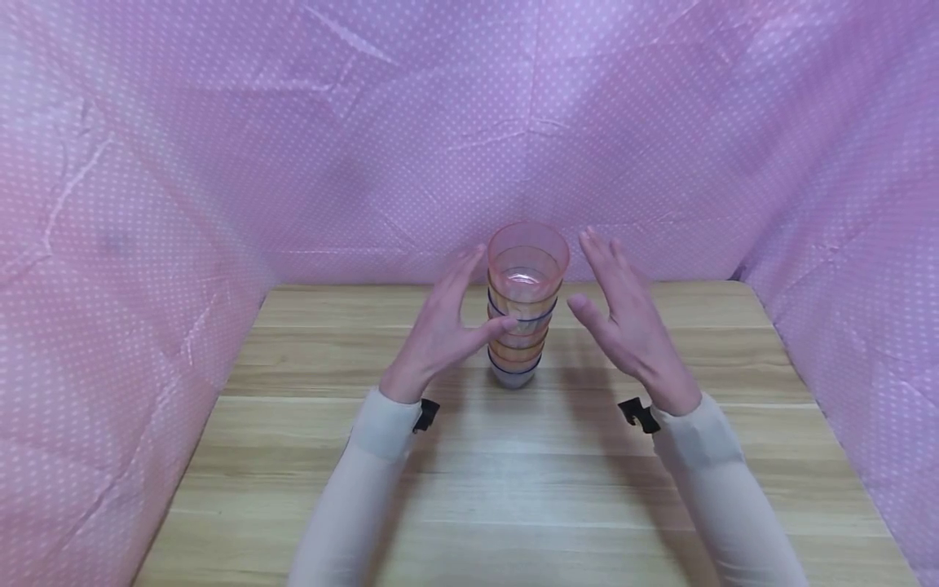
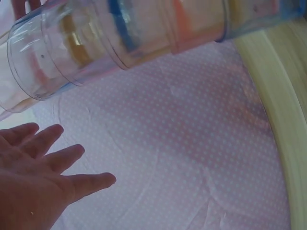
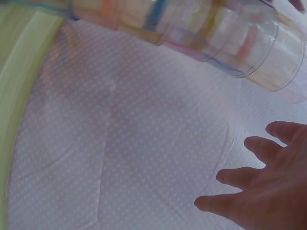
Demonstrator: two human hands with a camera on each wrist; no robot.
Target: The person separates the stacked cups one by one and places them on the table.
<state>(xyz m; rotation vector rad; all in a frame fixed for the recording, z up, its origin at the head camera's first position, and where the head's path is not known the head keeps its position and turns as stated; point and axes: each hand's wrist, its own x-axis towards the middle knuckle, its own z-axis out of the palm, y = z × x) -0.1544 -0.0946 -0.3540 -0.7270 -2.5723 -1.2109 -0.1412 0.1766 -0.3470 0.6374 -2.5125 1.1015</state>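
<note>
A tall stack of clear plastic cups (image 1: 522, 326) with pink, yellow and blue tints stands upright near the table's back edge; the topmost cup is pink. On its left side is my left hand (image 1: 447, 322), fingers straight and spread, the thumb overlapping the stack in the head view. My right hand (image 1: 623, 314) is held up on the other side, its fingers extended and a gap between it and the cups. Both wrist views show the stacked cups (image 2: 144, 33) apart from the spread fingers (image 3: 240, 177). Neither hand grips anything.
The wooden table (image 1: 499, 489) reaches to a pink cloth (image 1: 411, 147) with white dots, which hangs behind and on both sides. Black clips (image 1: 425, 416) sit at the wrists of the light sleeves (image 1: 352, 505).
</note>
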